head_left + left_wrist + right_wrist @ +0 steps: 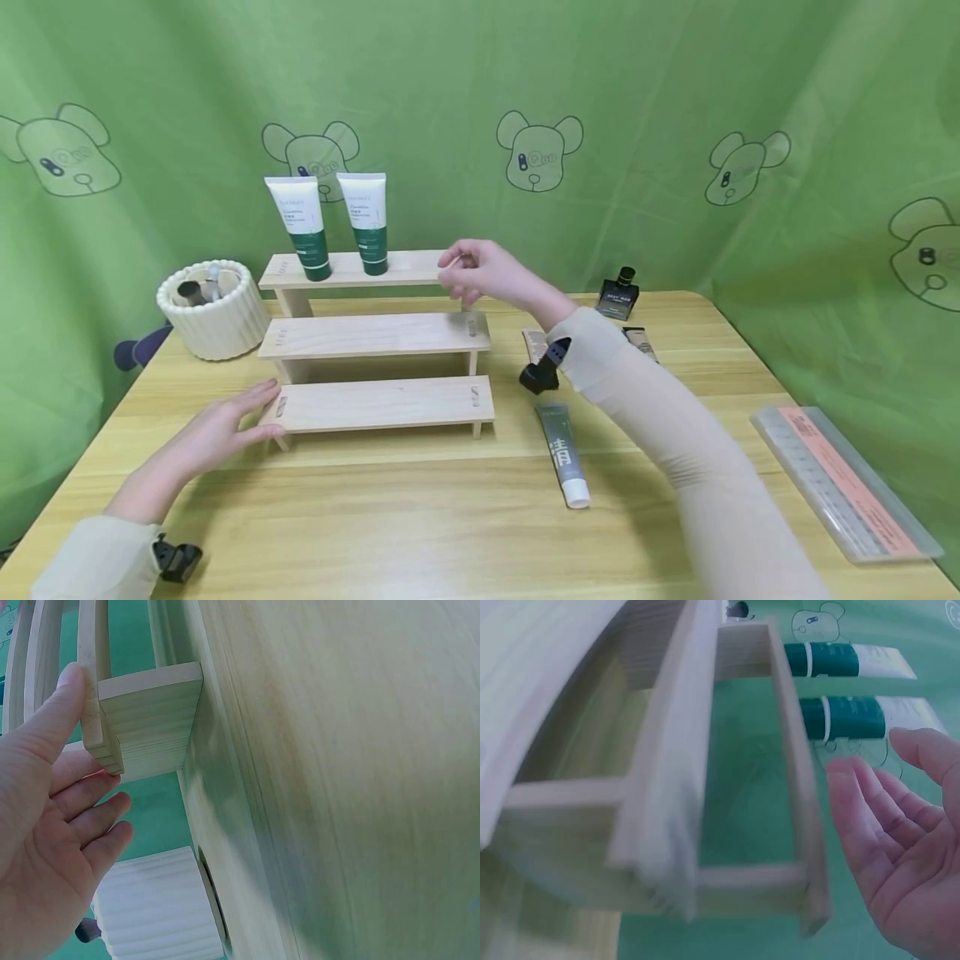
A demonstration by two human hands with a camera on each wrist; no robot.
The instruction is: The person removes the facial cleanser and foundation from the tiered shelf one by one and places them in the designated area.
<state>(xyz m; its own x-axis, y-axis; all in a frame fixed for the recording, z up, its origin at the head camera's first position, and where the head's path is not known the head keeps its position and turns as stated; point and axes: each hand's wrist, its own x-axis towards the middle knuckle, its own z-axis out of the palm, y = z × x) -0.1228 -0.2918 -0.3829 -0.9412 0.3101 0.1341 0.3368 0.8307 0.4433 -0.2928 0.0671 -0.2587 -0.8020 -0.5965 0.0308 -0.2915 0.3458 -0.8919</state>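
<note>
A three-tier wooden shelf (375,333) stands on the table. My left hand (217,429) holds the left end of its lowest board, with the thumb (60,705) on the board and the index finger at its end. The other fingers are bent beside it. My right hand (483,271) is at the right end of the top board, its fingers loosely bent and nothing between them. Two white and green squeeze tubes stand on their caps on the top board: one (300,225) near the left end, the other (365,221) further right, nearer my right hand.
A white ribbed pot (213,317) with several items stands left of the shelf. To the right lie a grey-green tube (561,454) and a flat item (536,343) partly behind my wrist. A dark bottle (617,293) stands behind; a clear-and-pink flat case (843,483) lies far right.
</note>
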